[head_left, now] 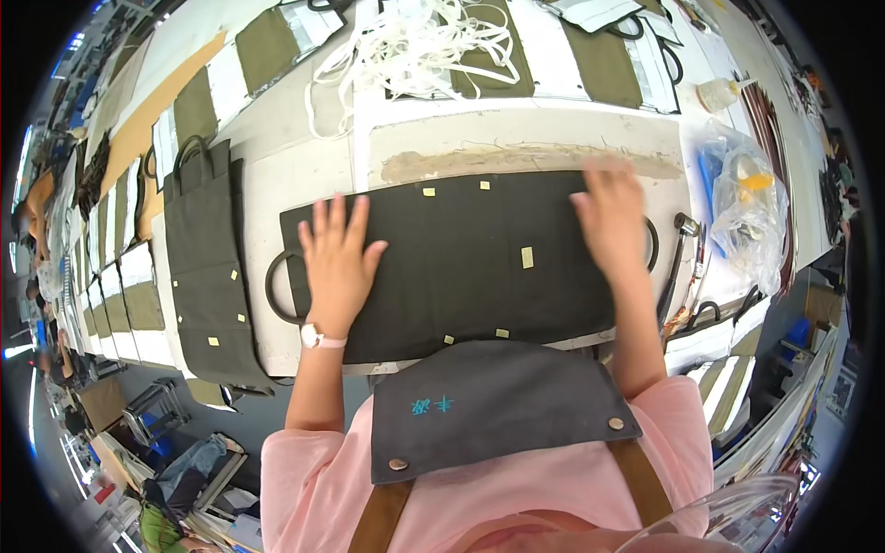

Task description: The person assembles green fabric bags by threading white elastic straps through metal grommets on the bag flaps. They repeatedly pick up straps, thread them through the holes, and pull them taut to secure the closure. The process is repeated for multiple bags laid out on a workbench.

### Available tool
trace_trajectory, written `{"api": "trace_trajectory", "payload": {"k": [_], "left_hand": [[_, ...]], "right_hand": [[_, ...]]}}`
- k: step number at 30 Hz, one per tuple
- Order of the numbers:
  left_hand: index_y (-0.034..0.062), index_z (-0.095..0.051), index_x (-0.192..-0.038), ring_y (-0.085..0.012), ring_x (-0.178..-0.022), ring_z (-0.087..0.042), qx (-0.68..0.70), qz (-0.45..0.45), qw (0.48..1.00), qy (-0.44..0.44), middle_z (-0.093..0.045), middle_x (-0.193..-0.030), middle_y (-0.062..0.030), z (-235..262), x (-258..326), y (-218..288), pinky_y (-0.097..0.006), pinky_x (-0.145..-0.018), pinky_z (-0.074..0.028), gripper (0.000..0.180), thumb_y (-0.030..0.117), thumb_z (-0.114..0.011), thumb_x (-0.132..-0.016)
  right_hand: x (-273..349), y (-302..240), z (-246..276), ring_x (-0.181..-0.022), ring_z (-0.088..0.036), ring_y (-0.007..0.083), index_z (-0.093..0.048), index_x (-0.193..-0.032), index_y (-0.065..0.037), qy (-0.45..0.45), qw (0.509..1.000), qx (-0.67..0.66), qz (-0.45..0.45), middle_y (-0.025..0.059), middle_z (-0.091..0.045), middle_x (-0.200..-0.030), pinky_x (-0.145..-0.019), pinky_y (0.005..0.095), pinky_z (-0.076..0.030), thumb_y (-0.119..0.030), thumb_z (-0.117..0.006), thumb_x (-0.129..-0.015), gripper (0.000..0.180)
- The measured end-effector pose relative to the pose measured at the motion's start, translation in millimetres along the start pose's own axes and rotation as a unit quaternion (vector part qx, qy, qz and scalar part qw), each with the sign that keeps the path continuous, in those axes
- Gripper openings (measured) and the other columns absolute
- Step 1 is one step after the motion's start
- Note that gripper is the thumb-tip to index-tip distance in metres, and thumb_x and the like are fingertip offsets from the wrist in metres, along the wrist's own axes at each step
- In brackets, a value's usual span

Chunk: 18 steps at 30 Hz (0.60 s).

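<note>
Dark fabric panel (461, 267) under both hands (flat)

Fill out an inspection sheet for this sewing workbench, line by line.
Surface: white worktable with a worn brown patch behind the work.
Job's things: flat dark green canvas bag panel with small yellow tags and a dark loop handle at each end, lying flat on the table.
Clutter: second dark green canvas bag at the left; tangle of white webbing strap; crumpled clear plastic bag; small plastic bottle; rows of olive and white panels.
Grippers: left hand and right hand both pressed flat, fingers spread, on the panel.
Cables: nothing seen.
Surroundings: more stacked panels along the left; floor clutter below.
</note>
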<state>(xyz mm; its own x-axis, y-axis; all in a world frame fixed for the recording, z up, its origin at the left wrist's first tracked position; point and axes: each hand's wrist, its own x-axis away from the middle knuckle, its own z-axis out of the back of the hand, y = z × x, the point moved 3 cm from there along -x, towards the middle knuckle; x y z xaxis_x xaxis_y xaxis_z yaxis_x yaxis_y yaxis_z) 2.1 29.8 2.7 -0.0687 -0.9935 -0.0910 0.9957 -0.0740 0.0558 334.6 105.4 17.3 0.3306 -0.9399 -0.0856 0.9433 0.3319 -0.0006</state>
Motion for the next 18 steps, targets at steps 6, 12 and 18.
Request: {"api": "trace_trajectory", "payload": {"k": [6, 12, 18], "left_hand": [[0.0223, -0.043, -0.144, -0.0344, -0.138, -0.034, -0.035, 0.054, 0.997, -0.034, -0.035, -0.151, -0.0144, -7, -12, -41, -0.058, -0.109, -0.025, 0.053, 0.037, -0.053, -0.094], [0.0081, -0.047, -0.139, -0.0353, -0.132, -0.04, 0.093, 0.045, 0.994, -0.036, -0.044, -0.143, -0.0176, 11, 32, -119, -0.042, -0.107, -0.036, 0.046, 0.02, -0.056, -0.095], [0.0049, -0.061, -0.109, -0.0339, -0.098, -0.058, -0.024, 0.082, 0.995, 0.053, -0.062, -0.107, -0.0146, 25, 47, -118, -0.042, -0.084, -0.047, 0.021, 0.008, -0.059, -0.089]], "right_hand": [[9, 17, -28, -0.141, -0.029, 0.0349, -0.039, -0.146, -0.02, -0.004, 0.998, 0.028, -0.059, 0.0059, -0.036, -0.151, -0.11, 0.0649, -0.018, -0.051, -0.052, -0.092, 0.063], [43, 86, -14, -0.133, -0.038, 0.0368, -0.046, -0.138, -0.008, -0.04, 0.984, -0.055, -0.162, 0.0132, -0.044, -0.143, -0.108, 0.0549, -0.03, -0.032, -0.056, -0.092, 0.053], [39, 90, 9, -0.093, -0.059, 0.0367, -0.06, -0.097, 0.0, -0.048, 0.992, -0.007, -0.114, 0.0163, -0.064, -0.097, -0.077, 0.0477, -0.046, 0.001, -0.056, -0.077, 0.02]]}}
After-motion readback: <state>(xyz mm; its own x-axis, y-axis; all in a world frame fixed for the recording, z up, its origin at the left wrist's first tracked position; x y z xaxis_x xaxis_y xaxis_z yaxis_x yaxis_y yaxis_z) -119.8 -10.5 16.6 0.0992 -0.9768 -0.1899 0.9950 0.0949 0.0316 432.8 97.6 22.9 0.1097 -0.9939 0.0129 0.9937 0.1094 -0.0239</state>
